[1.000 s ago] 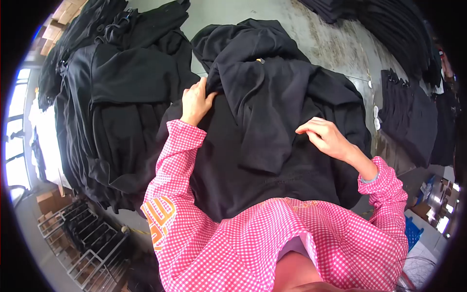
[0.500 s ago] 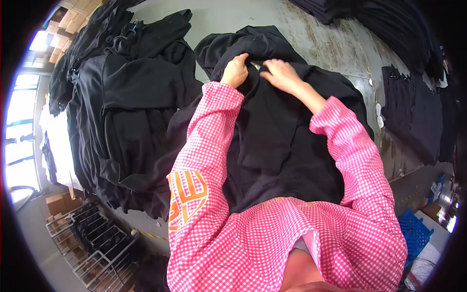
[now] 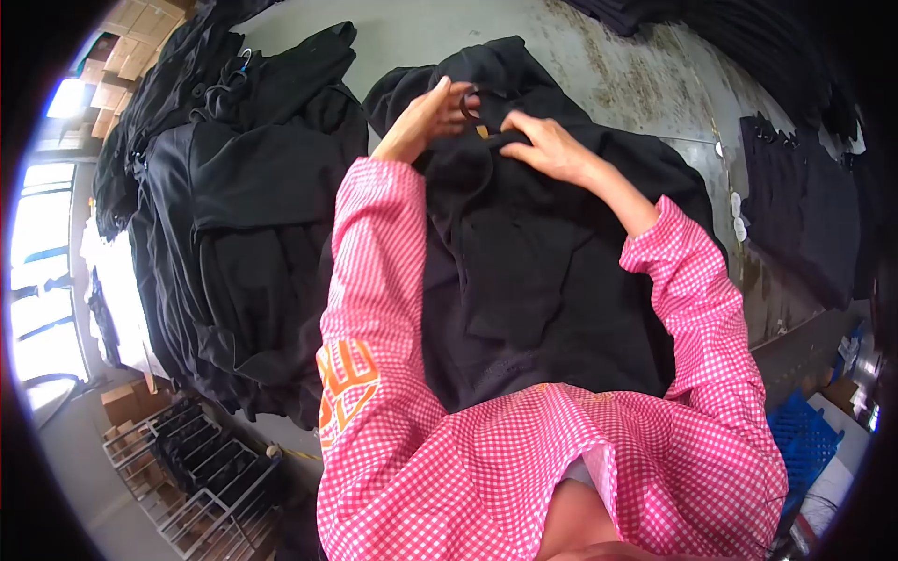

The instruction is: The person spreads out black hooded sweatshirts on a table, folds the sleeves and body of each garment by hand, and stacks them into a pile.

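A black sweatshirt (image 3: 519, 266), with what looks like a hood at its far end, lies spread on the table in front of me. My left hand (image 3: 432, 118) is at the left of its neck opening, palm turned inward and fingers apart. A thin dark loop crosses by those fingertips; whether it is cord or a fabric edge I cannot make out. At the right of the opening, my right hand (image 3: 552, 150) has its thumb and forefinger on a fold of the sweatshirt. Between the hands shows a small yellowish label (image 3: 483, 132).
A heap of black garments (image 3: 267, 206) lies on the left of the worn grey table (image 3: 645, 84). More dark garments (image 3: 795, 206) are at the right edge. A metal rack (image 3: 201, 477) stands at lower left, and a blue plastic crate (image 3: 800, 439) at lower right.
My left hand has come off the fabric fold and moved left and up, its palm turning and fingers spreading. My right hand stays near the neck opening. The small label shows more plainly.
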Demonstrator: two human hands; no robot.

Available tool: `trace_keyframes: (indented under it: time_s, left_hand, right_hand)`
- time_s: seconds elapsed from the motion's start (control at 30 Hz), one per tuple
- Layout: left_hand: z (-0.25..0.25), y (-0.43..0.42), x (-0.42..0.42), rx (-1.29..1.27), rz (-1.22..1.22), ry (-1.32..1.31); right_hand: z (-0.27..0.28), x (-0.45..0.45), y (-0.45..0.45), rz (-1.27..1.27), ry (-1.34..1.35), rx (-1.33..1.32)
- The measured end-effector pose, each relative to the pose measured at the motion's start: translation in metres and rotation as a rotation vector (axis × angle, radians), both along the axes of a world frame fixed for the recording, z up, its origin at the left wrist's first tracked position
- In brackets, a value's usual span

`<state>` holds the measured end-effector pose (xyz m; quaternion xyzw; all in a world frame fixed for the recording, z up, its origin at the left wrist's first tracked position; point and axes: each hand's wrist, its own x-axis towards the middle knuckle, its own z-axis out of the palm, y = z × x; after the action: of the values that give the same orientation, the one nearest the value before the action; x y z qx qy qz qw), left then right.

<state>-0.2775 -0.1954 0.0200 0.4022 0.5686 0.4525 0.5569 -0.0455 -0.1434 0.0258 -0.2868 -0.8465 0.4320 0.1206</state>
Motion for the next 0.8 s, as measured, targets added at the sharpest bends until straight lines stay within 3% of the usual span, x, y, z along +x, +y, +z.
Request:
trace_keyframes:
  time_s: [0.1,0.23,0.27,0.4,0.43,0.47,0.57,0.6,0.67,0.73,0.8]
  left_hand:
    - [0.009,-0.026,-0.009,-0.145,-0.194,-0.085]
    - [-0.038,-0.041,-0.021,-0.172,-0.386,0.461]
    - [-0.037,-0.041,-0.019,-0.178,-0.387,0.459]
    - [-0.037,-0.031,0.006,-0.063,-0.23,1.182]
    - [-0.044,-0.035,0.009,-0.08,-0.239,1.171]
    - [-0.052,-0.04,0.011,0.058,-0.172,1.24]
    - [-0.069,-0.048,0.018,0.488,0.06,1.42]
    - [-0.068,-0.047,0.019,0.48,0.06,1.421]
    - [-0.059,-0.04,0.024,0.737,0.147,1.296]
    - [-0.048,-0.035,0.026,0.989,0.235,1.153]
    - [-0.034,-0.057,0.034,0.462,0.332,0.793]
  right_hand:
    - [0.005,-0.016,0.028,0.083,0.038,0.094]
    - [-0.031,-0.033,0.052,0.173,-0.077,0.106]
    - [-0.033,-0.035,0.053,0.174,-0.077,0.1]
    - [-0.036,-0.036,0.053,-0.085,0.059,0.555]
    - [-0.026,-0.027,0.039,-0.115,0.154,0.518]
    - [-0.004,-0.013,0.018,-0.147,0.248,0.48]
    - [0.046,0.039,-0.065,0.021,0.15,0.38]
    - [0.041,0.056,-0.094,0.077,0.151,0.424]
    - [0.016,0.09,-0.159,0.16,0.024,0.411]
    - [-0.015,0.104,-0.199,0.056,-0.049,0.391]
    - [-0.033,0.095,-0.202,0.025,-0.083,0.427]
